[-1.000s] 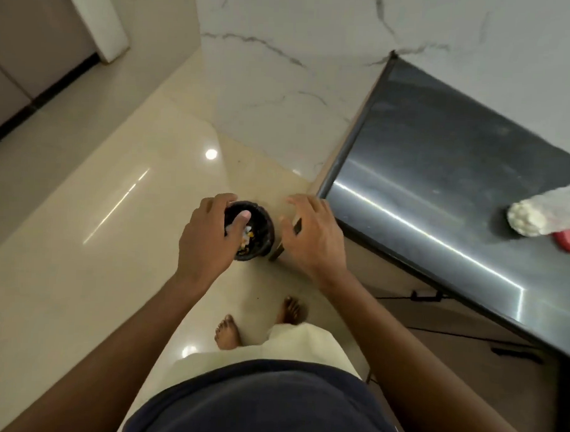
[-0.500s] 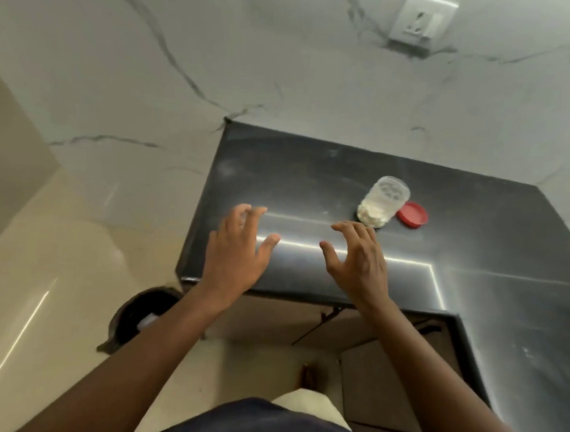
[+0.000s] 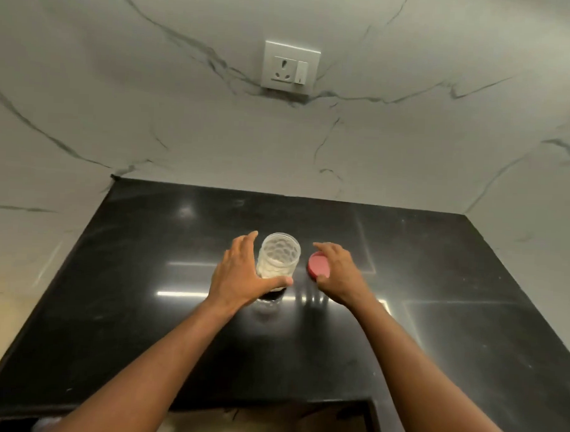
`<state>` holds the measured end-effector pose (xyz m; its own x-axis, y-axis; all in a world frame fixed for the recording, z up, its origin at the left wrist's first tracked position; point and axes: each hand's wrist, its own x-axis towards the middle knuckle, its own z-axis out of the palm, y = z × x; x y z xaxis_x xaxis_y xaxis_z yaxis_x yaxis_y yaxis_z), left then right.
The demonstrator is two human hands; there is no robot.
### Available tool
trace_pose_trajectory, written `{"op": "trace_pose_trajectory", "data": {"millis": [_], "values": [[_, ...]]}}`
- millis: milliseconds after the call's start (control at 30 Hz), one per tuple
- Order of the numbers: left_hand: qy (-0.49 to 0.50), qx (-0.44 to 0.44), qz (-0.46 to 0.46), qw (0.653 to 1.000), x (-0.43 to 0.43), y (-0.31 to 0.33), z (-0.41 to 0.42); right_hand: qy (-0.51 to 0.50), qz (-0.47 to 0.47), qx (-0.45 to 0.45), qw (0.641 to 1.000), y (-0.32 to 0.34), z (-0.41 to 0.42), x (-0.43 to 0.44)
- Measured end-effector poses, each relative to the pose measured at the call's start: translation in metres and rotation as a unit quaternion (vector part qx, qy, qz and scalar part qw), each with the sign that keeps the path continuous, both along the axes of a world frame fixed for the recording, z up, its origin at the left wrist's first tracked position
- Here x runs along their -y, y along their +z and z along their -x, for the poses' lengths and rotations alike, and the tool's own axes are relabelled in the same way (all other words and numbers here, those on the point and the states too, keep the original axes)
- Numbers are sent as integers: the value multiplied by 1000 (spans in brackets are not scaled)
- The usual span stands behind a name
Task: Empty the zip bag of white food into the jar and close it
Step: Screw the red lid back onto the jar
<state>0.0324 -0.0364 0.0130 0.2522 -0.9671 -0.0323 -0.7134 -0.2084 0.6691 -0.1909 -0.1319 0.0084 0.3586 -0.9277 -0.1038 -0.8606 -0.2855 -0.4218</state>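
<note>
Half a second back both hands hovered over the near edge of the desk (image 3: 142,307); now the left hand (image 3: 238,276) curls around the jar (image 3: 278,258), thumb across its lower front, and seems to touch it. The right hand (image 3: 338,273) arches over the red lid (image 3: 317,264) lying flat just right of the jar, fingers (image 3: 324,248) half open. The jar stands upright mid-desk, mouth up, holding white food (image 3: 270,267)
</note>
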Motion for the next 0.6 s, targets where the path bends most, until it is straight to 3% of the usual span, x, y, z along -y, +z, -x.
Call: {"op": "trace_pose_trajectory", "data": {"millis": [167,400,467,533,600], "values": [[8,-91,20,996,25,-19,19,77,-86,-173,978,-24,-2,45],[29,-119,64,990,32,-33,18,57,-57,-149,985,-39,1,55],[31,-121,64,990,32,-33,16,25,-51,-74,996,-31,6,53],[27,-124,60,990,32,-34,14,-50,-47,88,994,-16,7,49],[24,-129,56,990,33,-33,13,-118,-38,271,954,3,3,42]]}}
